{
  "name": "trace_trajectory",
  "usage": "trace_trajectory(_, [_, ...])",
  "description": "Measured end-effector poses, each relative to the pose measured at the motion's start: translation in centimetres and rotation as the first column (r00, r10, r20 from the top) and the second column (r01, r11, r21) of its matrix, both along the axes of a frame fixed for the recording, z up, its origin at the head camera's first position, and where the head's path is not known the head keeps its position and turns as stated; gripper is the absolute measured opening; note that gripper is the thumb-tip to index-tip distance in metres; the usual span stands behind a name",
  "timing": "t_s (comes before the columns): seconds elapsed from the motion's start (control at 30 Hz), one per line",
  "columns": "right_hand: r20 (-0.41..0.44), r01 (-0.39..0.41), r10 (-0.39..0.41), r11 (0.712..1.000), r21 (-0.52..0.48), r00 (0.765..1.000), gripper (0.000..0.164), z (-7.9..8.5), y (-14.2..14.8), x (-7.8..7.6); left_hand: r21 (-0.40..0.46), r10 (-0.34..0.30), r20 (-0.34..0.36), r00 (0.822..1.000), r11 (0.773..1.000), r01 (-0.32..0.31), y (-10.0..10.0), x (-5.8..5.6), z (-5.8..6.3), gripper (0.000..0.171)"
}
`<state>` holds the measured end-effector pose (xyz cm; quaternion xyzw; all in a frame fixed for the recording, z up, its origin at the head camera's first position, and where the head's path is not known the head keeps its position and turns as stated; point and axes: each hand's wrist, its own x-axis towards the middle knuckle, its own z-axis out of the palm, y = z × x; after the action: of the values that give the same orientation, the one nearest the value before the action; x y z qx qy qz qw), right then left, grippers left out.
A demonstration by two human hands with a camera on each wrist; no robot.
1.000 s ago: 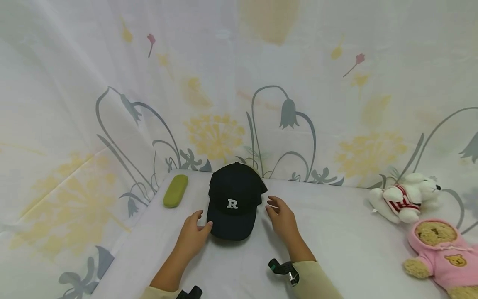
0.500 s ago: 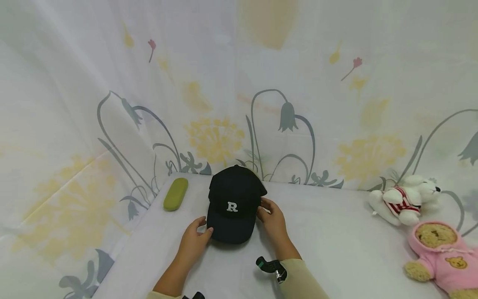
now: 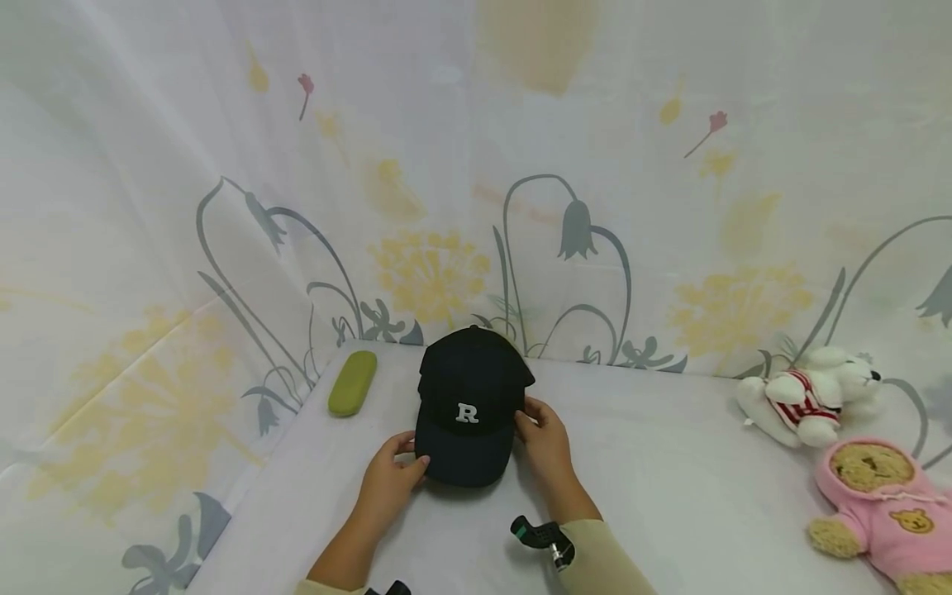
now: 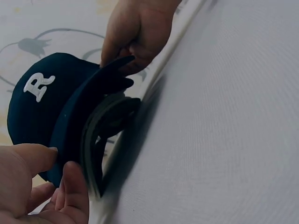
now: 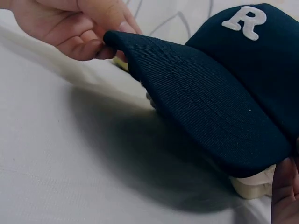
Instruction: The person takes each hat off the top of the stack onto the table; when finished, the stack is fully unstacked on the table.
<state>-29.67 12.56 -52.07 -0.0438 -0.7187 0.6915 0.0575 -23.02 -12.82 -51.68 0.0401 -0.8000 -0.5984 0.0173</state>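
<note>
A dark baseball cap (image 3: pixel 470 388) with a white letter R on its front faces me at the back of the white surface. My left hand (image 3: pixel 388 477) pinches the left edge of its brim (image 5: pixel 196 98), thumb on top and fingers below. On the opposite side, my right hand (image 3: pixel 546 442) grips the brim's right edge, close to the crown. The left wrist view shows more curved edges (image 4: pixel 93 123) under this brim, one of them grey-green; what they belong to is partly hidden. A beige edge (image 5: pixel 254 185) peeks out beneath the cap in the right wrist view.
To the cap's left lies a yellow-green oblong case (image 3: pixel 353 383). At the right are a white plush animal in red stripes (image 3: pixel 806 398) and a teddy bear in a pink hoodie (image 3: pixel 885 512). A flower-printed curtain (image 3: pixel 632 207) rises behind the white surface (image 3: pixel 669 487).
My right hand has moved left from beside the cap to grip its brim. The left hand has closed its thumb and fingers on the brim's left edge. The cap has hardly moved.
</note>
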Motion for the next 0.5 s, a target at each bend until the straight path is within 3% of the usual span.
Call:
trace_trajectory(0.3, [-0.018, 0.016, -0.018, 0.997, -0.073, 1.0, 0.032, 1.1, 0.4, 1.2, 0.015, 0.001, 0.008, 1.0, 1.0, -0.001, 0.7, 0.9, 0.7, 0.054])
trace_trajectory(0.5, [-0.01, 0.025, -0.026, 0.998, -0.059, 1.0, 0.031, 1.8, 1.3, 2.0, 0.023, -0.029, -0.001, 1.0, 0.999, 0.029, 1.6, 1.9, 1.2, 0.058])
